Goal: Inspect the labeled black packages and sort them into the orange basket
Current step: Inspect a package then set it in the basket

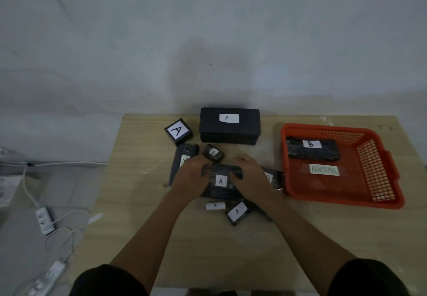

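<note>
So, only the one head view to go on here. Both hands are on the same flat black package marked A (220, 181) in the middle of the wooden table (143, 203): the left hand (193, 173) grips its left end, the right hand (248, 175) grips its right end, fingers curled over the far edge on both sides, label facing up between them. Looks to me like the inspect step, checking the letter before deciding where it goes.

The orange basket (379, 180) sits off to the right of the hands, with an ABNORMAL tag (324, 170) on its floor and one package marked B (312, 149) already lying inside. Going by that, I'd guess the A one doesn't belong in there and the next move is to set it aside and grab another. The package tucked just beside the right hand (276, 178) has a label I can't read, mostly hidden by the wrist, so that's a candidate.

The rest of the pile is all around the hands: a big A box (228, 126) at the back, an A cube (178, 131) to its left, and a small A package (238, 212) nearer the person.
</note>
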